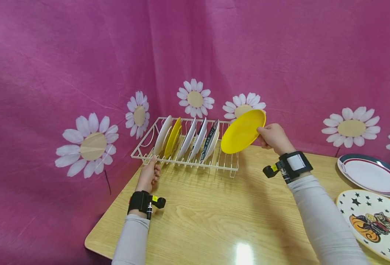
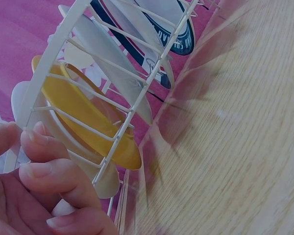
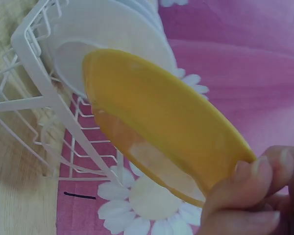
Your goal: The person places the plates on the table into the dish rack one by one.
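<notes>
Between the thumb and fingers of my right hand (image 1: 275,138) is the rim of a yellow plate (image 1: 242,131), held tilted in the air over the right end of a white wire dish rack (image 1: 226,168). In the right wrist view the yellow plate (image 3: 152,103) overlaps a white plate in the rack behind it. My left hand (image 1: 148,175) pinches the rack's front rail near its left corner; the left wrist view shows the thumb and index finger at that rail. Several plates stand on edge in the rack, among them a white plate (image 1: 161,136), another yellow plate (image 1: 173,138) and a dark-rimmed plate (image 1: 211,141).
On the wooden table (image 1: 214,213), at the right, lie a dark-rimmed white plate (image 1: 370,173) and a star-patterned plate (image 1: 354,208) with a pumpkin picture. A pink curtain (image 1: 264,48) with daisies hangs behind and at the left.
</notes>
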Action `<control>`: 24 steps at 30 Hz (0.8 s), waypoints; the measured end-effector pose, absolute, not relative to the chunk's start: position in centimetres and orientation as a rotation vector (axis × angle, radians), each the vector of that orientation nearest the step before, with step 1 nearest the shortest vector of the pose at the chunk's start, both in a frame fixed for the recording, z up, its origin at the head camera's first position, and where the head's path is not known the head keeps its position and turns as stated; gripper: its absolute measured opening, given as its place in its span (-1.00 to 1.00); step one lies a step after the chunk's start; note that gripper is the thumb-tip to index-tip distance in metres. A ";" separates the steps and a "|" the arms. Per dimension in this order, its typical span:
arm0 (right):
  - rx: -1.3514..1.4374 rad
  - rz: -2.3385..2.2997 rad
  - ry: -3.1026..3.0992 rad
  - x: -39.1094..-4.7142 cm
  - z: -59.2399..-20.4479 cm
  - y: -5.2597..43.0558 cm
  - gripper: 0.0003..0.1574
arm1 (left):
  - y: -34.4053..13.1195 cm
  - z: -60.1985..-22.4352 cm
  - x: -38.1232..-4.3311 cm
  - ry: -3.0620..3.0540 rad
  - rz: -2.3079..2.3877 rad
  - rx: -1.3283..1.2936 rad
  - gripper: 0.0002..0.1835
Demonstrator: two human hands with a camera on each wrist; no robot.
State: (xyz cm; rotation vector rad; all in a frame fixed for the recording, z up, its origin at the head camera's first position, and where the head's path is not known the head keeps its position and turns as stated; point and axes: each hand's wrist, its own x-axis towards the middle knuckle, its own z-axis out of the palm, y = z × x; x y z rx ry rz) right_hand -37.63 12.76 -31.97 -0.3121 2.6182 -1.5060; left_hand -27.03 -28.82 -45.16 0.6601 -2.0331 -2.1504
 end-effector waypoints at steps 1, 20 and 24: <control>-0.312 -1.479 2.635 -37.8 -32.0 12.2 -0.55 | -28.8 -45.2 -27.0 -2.036 -2.147 0.658 -0.40; -0.340 -1.172 2.841 -39.2 -33.3 6.5 -0.52 | -28.9 -45.3 -26.9 -2.039 -2.142 0.650 -0.40; -0.346 -1.145 2.896 -39.2 -33.0 6.3 -0.54 | -29.0 -45.3 -26.9 -2.028 -2.147 0.647 -0.41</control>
